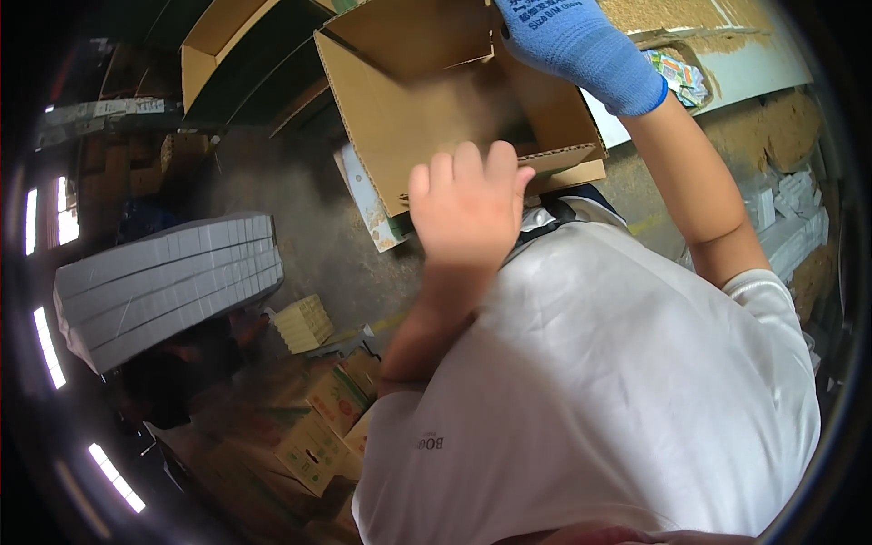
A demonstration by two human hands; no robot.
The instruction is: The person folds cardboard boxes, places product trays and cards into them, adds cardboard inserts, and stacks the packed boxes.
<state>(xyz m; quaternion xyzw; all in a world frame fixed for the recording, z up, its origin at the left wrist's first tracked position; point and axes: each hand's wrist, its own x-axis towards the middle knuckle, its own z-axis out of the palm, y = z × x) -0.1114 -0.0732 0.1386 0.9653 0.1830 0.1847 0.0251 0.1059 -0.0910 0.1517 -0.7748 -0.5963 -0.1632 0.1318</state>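
An open cardboard carton [402,109] stands before me with flaps raised, its inside partly in shadow. My left hand [470,197], bare and slightly blurred, is at the carton's near left side, back of the hand up. Its fingers are bent over the near edge, and whether they grip the cardboard is unclear. A blue knitted glove with printed writing covers my right hand [565,41], which is at the carton's far right wall. Those fingers are cut off by the top of the picture or hidden.
A basket of small printed packets [681,75] sits at the right on a pale worktop [749,75]. Another open carton [218,34] is at upper left. A wrapped grey stack [170,279], a cream-coloured block-like stack [303,323] and printed cartons [313,443] stand left. A dark-clothed person [177,368] is there.
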